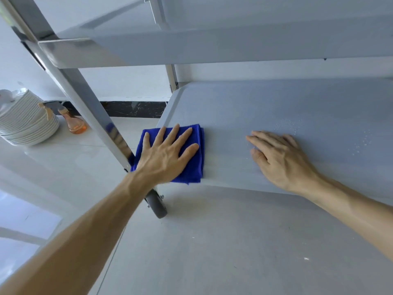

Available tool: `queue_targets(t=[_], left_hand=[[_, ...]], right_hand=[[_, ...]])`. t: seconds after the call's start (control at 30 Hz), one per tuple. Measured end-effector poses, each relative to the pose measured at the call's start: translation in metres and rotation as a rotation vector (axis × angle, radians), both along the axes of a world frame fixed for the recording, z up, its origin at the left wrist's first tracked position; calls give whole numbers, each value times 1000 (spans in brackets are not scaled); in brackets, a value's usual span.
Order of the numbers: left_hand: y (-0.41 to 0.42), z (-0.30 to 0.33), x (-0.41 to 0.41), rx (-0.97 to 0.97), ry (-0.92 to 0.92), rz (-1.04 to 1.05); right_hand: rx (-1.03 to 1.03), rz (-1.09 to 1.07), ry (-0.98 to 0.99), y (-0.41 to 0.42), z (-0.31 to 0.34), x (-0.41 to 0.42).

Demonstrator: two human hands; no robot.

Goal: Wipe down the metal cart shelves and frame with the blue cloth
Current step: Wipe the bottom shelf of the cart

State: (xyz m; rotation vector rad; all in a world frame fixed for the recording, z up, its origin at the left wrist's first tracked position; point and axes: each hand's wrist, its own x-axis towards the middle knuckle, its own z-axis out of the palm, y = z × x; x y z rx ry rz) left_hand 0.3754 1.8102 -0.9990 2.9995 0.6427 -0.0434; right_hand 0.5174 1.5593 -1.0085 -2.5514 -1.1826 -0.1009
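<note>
Blue cloth — flat under left hand | lower shelf

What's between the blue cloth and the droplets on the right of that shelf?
The right hand. It rests flat on the shelf, directly between the blue cloth, pressed under the left hand, and the water droplets. Nothing else visible lies on that stretch.

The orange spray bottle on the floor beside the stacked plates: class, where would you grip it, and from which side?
Grip the orange spray bottle round its narrow neck, just under the trigger head, coming from the right, its open side. It stands upright, the body flares wide below, and the stacked plates crowd its left. The trigger's direction is unclear.
</note>
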Motion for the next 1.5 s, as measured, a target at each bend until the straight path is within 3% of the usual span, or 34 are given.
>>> queue_targets(t=[0.4,0.7,0.97,1.1,1.27,1.37,1.5], left_hand=[[22,-1,95,-37,3,132],[-36,-11,22,0,-64,-135],[44,-3,114,16,-21,66],[28,-1,159,-35,-23,143],[-30,-11,164,14,-51,-155],[-7,-9,158,22,-56,-256],[58,-3,173,53,-71,-6]], right_hand=[[23,-5,-9,1,0,0],[-40,-48,23,2,3,-1],[-51,-70,-1,3,1,-2],[-59,-79,-3,3,0,-3],[-79,-69,-4,3,0,-1],[-55,-66,-5,2,-1,0],[-8,-72,-58,3,-4,0]])
